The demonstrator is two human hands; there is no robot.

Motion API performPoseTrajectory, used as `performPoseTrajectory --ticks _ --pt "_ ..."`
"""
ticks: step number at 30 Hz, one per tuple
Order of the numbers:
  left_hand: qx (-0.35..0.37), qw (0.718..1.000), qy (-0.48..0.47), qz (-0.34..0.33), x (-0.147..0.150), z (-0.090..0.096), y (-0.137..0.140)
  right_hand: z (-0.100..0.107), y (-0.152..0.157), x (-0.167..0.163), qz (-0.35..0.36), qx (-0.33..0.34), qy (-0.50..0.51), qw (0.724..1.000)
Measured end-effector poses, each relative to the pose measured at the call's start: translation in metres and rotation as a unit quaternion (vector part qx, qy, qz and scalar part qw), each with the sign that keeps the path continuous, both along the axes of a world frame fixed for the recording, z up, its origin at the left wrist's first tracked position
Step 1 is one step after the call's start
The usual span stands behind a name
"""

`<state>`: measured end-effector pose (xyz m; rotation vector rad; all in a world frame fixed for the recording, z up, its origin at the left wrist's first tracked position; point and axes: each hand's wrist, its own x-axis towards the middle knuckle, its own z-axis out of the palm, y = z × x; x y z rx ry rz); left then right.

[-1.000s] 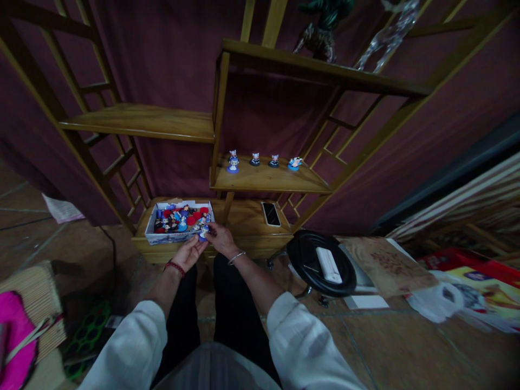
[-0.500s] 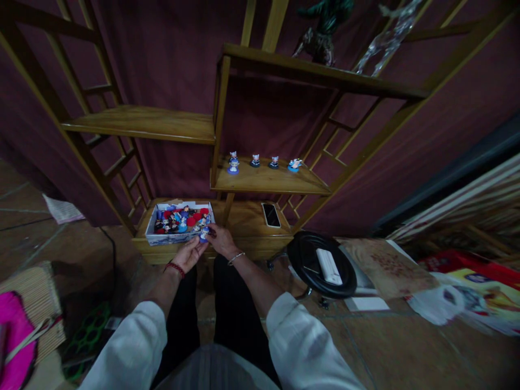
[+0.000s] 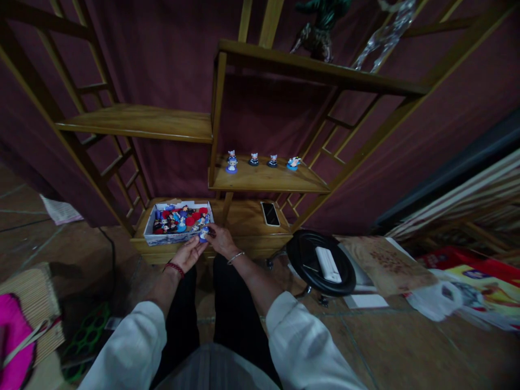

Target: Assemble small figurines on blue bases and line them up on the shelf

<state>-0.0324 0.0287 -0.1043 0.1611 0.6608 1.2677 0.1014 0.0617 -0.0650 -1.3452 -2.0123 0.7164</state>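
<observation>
Between my two hands is a small figurine (image 3: 203, 233), blue-purple and white. My left hand (image 3: 189, 253) has its fingers closed on the figurine's lower left side. From the right, my right hand (image 3: 220, 240) pinches it with thumb and fingers. Just behind them a cardboard box (image 3: 162, 238) full of red, black and blue figurines stands on the low shelf. On the middle shelf (image 3: 264, 179) stand several more: a purple-based figurine (image 3: 231, 165) with another behind it, two dark-based figurines, and a blue-based figurine (image 3: 293, 163) at the right.
A phone (image 3: 270, 214) lies on the low shelf, right of the box. A black round stool (image 3: 298, 265) with a white box (image 3: 328, 264) on it stands at the right. Plastic bags (image 3: 436, 295) lie farther right. Statues (image 3: 317, 38) occupy the top shelf. A black cable crosses the floor at left.
The view has shifted very slightly. Both hands keep the figurine in nearly the same place, with no clear change in grip.
</observation>
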Motion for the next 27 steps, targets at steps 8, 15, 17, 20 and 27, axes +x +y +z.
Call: performPoseTrajectory --ticks 8,15,17,20,27 --pt "-0.013 1.000 0.006 0.007 0.001 0.005 -0.001 0.005 -0.007 -0.002 -0.016 0.003 0.007 1.000" --pt "-0.016 1.000 0.008 0.006 0.002 0.006 -0.003 0.000 -0.008 0.000 -0.009 -0.002 0.026 1.000" --pt "-0.022 1.000 0.010 0.006 0.002 0.009 -0.003 0.000 -0.008 0.001 -0.006 -0.014 0.042 0.999" --pt "-0.021 1.000 0.012 -0.001 0.004 0.013 -0.004 0.001 -0.009 0.004 -0.004 -0.032 0.061 0.998" --pt "-0.011 1.000 0.010 -0.005 0.010 0.016 -0.006 0.006 -0.009 0.008 -0.008 -0.044 0.078 0.996"
